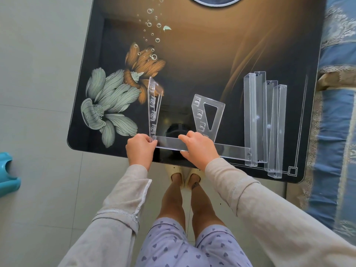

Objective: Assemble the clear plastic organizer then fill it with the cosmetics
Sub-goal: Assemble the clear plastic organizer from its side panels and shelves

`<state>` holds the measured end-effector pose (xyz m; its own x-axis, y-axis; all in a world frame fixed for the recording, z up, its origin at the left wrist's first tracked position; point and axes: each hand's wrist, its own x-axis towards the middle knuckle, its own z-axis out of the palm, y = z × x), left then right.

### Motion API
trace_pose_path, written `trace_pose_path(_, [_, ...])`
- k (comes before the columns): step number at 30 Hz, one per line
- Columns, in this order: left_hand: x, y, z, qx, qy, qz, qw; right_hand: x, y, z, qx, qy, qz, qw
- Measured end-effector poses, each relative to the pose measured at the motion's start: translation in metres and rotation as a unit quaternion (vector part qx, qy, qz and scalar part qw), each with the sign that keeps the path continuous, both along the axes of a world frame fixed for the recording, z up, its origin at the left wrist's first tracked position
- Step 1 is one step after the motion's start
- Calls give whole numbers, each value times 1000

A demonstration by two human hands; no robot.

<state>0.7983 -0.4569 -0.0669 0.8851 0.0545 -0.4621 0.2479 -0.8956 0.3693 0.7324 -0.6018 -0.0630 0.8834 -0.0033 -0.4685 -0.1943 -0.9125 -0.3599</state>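
Note:
A clear side panel (153, 106) stands upright on edge near the table's front. My left hand (140, 149) pinches its lower corner, where it meets a long clear strip (233, 151) that runs to the right along the table's front edge. My right hand (196, 146) grips the middle of that strip. A second clear side panel (209, 114), with slots and a triangular cutout, lies flat just beyond my right hand. Several long clear trays (264, 120) lie side by side at the right. No cosmetics are in view.
The glass table (192, 60) is dark with printed flowers and bubbles. A blue patterned fabric (337, 112) borders it on the right. A turquoise plastic object (7, 174) sits on the tiled floor at left. My legs and slippers show below the table edge.

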Motion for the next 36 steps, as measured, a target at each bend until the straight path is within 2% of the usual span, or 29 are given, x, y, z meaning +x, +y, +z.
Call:
trace_pose_path(3, [1,-1,-1,-12,16,-14,1000,-2,-2,-1,6,4,1,1000])
trace_pose_path(6, [3,1,-2,-11,10,-20,1000,-3,-8,2,56,8,-31,998])
trace_pose_path(8, [4,4,-3,-5,7,-31,999,-3,-16,7,88,-32,-109,990])
trace_pose_path(10, [6,7,-4,6,6,-45,999,-2,-31,8,78,-70,-225,969])
trace_pose_path(13, [9,12,-3,19,1,-53,998,5,-58,6,50,-57,-398,914])
trace_pose_path(15, [10,16,-2,24,-6,-52,998,12,-70,3,20,-19,-449,893])
trace_pose_path(20, [10,24,-2,9,-11,-35,999,25,-69,-4,-43,74,-437,896])
trace_pose_path(26, [13,27,-3,3,-8,-25,1000,30,-65,-6,-38,64,-483,873])
trace_pose_path(29, [14,29,-3,3,-10,-27,1000,28,-68,-7,0,21,-509,861])
trace_pose_path(32, [17,31,-4,6,-8,-25,1000,26,-77,-5,74,-67,-547,831])
trace_pose_path(36, [20,32,-4,16,-14,-24,999,25,-96,1,115,-169,-567,798])
